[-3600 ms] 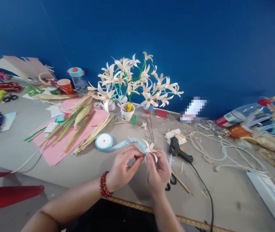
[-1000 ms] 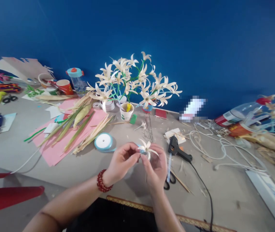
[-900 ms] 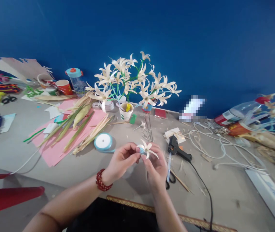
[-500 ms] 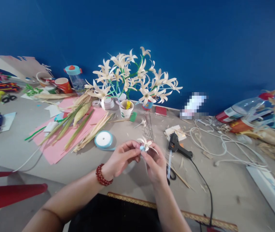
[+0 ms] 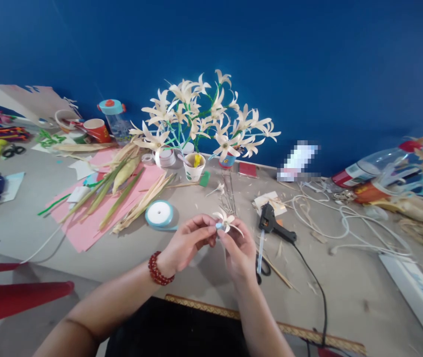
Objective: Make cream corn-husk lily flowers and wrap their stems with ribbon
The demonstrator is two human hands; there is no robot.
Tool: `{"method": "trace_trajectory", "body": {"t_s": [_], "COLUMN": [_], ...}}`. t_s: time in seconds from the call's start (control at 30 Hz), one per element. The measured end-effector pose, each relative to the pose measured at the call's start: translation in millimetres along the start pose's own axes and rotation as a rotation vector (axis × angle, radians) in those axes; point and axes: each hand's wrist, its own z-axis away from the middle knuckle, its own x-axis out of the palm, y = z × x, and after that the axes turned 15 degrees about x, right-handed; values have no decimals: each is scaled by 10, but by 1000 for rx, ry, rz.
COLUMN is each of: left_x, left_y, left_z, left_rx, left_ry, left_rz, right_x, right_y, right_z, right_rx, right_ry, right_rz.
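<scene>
Over the tabletop, the left hand pinches blue ribbon at the base of a pale, curl-petalled flower clamped by the right hand; the ribbon's earlier arch beside the round spool no longer shows.

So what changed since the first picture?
The blue ribbon no longer arches to the flower; a short piece shows between spool and left hand. A blue bit now shows at the flower's base. That hand and the right hand still hold the flower; the glue gun stayed put.
</scene>
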Motion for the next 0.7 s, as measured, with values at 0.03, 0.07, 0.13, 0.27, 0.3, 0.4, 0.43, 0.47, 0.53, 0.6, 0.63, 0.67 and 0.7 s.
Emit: {"method": "trace_trajectory", "body": {"t_s": [0.03, 0.07, 0.13, 0.27, 0.3, 0.4, 0.43, 0.47, 0.53, 0.6, 0.63, 0.67, 0.7], "left_x": [3, 6, 8, 0, -3, -12, -12, -12, -8, -2, 1, 3, 4], "left_y": [1, 2, 1, -2, -2, 3, 7, 12, 24, 35, 39, 41, 41], "left_z": [3, 5, 8, 8, 7, 8, 8, 8, 7, 4, 2, 1, 1], "left_rx": [6, 14, 27, 26, 25, 27, 26, 23, 10, 4, 6, 10, 11], "left_ry": [3, 7, 16, 20, 19, 5, 0, -4, -2, 7, 11, 14, 13], "left_rz": [-8, -16, -32, -31, -25, 4, 15, 22, 27, 22, 19, 19, 19], "right_x": [3, 5, 10, 22, 27, 49, 57, 66, 77, 78, 76, 72, 70], "right_y": [-8, -15, -24, -32, -36, -62, -75, -87, -105, -109, -105, -101, -96], "right_z": [1, 2, 2, 4, 6, 13, 16, 18, 19, 17, 16, 16, 16], "right_rx": [-5, -11, -15, -9, -11, -21, -22, -22, -24, -29, -30, -30, -27], "right_ry": [-4, -9, -19, -32, -34, -45, -53, -64, -90, -102, -101, -96, -88], "right_rz": [-2, -4, -6, -16, -16, -22, -26, -32, -46, -60, -67, -72, -74]}}
